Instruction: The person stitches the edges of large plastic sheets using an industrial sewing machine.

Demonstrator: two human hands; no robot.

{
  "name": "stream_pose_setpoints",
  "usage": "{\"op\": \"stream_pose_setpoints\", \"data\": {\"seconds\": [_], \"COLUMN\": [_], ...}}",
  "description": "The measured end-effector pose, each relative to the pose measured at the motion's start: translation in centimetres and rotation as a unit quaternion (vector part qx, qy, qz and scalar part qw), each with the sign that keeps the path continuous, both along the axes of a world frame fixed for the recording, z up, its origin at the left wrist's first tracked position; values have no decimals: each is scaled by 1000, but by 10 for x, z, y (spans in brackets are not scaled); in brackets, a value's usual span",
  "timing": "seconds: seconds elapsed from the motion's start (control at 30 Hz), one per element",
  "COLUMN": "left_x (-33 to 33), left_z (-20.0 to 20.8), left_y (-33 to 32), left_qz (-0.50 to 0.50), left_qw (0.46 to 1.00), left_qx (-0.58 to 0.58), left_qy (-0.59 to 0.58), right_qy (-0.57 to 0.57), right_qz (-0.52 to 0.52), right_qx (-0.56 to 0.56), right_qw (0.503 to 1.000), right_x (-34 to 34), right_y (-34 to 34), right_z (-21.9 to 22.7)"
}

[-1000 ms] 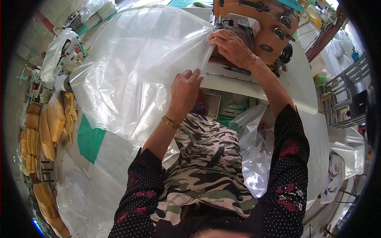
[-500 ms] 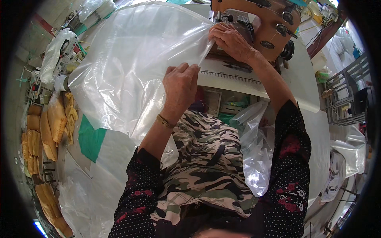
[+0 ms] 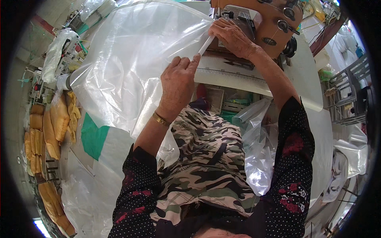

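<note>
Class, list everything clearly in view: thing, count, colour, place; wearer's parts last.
plastic sheet: one, translucent white, left of machine
sewing machine: one, brown, top right
table: one, white, beneath both
scale: one, black-marked, table's near edge
flat scrap: one, green, left
bundles: several, yellow, far left
loose plastic: uncounted, clear, right of lap
slatted frame: one, grey, right
garment: one, camouflage, lap
wristband: one, gold, left wrist
sleeves: two, dotted black, below
left hand: one, pinching sheet edge
right hand: one, sheet edge beside machine

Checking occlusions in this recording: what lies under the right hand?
The clear plastic sheet shows up to where its edge goes under the right hand, beside the sewing machine. What the hand covers cannot be seen.
</note>
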State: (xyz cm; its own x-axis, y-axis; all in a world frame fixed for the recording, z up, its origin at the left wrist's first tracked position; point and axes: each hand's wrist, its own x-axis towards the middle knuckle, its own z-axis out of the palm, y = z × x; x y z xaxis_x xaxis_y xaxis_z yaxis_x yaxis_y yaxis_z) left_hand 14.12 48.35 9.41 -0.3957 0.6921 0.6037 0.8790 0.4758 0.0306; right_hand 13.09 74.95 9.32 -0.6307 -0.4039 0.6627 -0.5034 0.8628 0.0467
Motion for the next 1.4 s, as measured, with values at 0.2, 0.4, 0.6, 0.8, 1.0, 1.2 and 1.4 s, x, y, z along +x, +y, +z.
{"op": "stream_pose_setpoints", "data": {"seconds": [0.2, 0.4, 0.6, 0.8, 1.0, 1.2, 1.4], "left_x": [2, -11, -5, 7, 21, 17, 14], "left_z": [-13, -14, -16, -34, -20, -6, -9], "left_y": [4, 2, 20, 20, 15, 13, 12], "left_qz": [25, -120, -139, -81, 25, 76, 43], "left_qw": [992, 961, 860, 961, 985, 978, 975], "left_qx": [-44, 59, 133, 131, 61, 87, 156], "left_qy": [-120, -241, -473, -229, -160, -176, -154], "right_qy": [35, 30, 45, 47, 23, -35, -145], "right_qz": [-28, -20, -136, -177, -181, -69, -50], "right_qx": [-23, -117, -121, -120, -87, 76, 91], "right_qw": [999, 992, 982, 976, 979, 994, 984], "right_x": [-2, 4, 17, 17, 17, 13, 13], "right_y": [-10, -16, -8, -9, -18, -14, -24], "right_z": [-6, -2, -15, -15, 1, 21, 43]}}
